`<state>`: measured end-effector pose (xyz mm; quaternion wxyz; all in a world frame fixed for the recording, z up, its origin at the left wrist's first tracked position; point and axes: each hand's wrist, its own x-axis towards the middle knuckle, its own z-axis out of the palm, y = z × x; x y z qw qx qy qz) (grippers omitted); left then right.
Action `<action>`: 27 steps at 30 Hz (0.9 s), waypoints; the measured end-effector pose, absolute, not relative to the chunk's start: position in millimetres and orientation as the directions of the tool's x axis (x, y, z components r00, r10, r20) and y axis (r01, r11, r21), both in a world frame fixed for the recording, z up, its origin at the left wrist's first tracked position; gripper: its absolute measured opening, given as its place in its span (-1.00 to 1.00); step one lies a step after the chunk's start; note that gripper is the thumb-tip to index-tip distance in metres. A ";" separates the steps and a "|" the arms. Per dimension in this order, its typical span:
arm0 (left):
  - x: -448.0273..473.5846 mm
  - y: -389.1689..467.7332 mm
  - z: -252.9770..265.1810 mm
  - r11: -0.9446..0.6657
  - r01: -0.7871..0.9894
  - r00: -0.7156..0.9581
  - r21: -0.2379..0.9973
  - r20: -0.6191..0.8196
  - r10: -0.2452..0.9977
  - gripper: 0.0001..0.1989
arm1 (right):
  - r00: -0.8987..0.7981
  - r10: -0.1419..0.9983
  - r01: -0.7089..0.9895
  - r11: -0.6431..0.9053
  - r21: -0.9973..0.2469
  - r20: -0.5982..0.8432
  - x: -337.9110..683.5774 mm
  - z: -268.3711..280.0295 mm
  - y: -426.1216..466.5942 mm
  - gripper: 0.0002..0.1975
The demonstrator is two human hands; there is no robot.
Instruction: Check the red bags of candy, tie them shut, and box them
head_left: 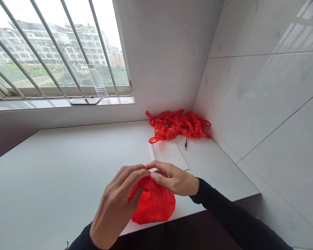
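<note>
A red plastic bag [156, 205] rests near the front edge of the white table, its top gathered between my hands. My left hand [120, 199] is closed on the bag's upper left part, with some red film showing beside the palm. From the right, my right hand [172, 177] pinches the top of the same bag between thumb and fingers. The fingertips of both hands meet above it. Whatever the bag may contain cannot be seen.
Several crumpled red plastic bags [177, 125] lie in the back corner. In front of them are an open notebook [172, 154] and a small black pen-like item [186, 144]. A clear bottle [99, 83] and a dark flat device [85, 101] are on the windowsill. A tiled wall [271, 90] bounds the right.
</note>
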<state>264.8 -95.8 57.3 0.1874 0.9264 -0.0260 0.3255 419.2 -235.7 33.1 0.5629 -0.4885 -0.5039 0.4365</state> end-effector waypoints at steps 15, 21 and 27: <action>175.5 -18.1 -2.8 -0.994 0.111 0.927 0.018 0.359 0.110 -0.60 | 0.588 0.808 0.497 -0.320 -0.806 0.042 445.2 -23.1 -294.1 -0.79; 204.2 -41.8 5.4 -0.979 0.115 0.925 0.170 0.340 0.168 -0.51 | 0.650 0.758 0.354 -0.243 -0.903 0.051 442.5 -45.1 -293.4 -0.72; 261.1 -99.8 2.6 -0.991 -0.098 0.993 0.096 0.074 -0.091 -0.59 | 0.761 0.648 0.198 -0.177 -0.964 0.037 442.4 -79.8 -300.8 -0.57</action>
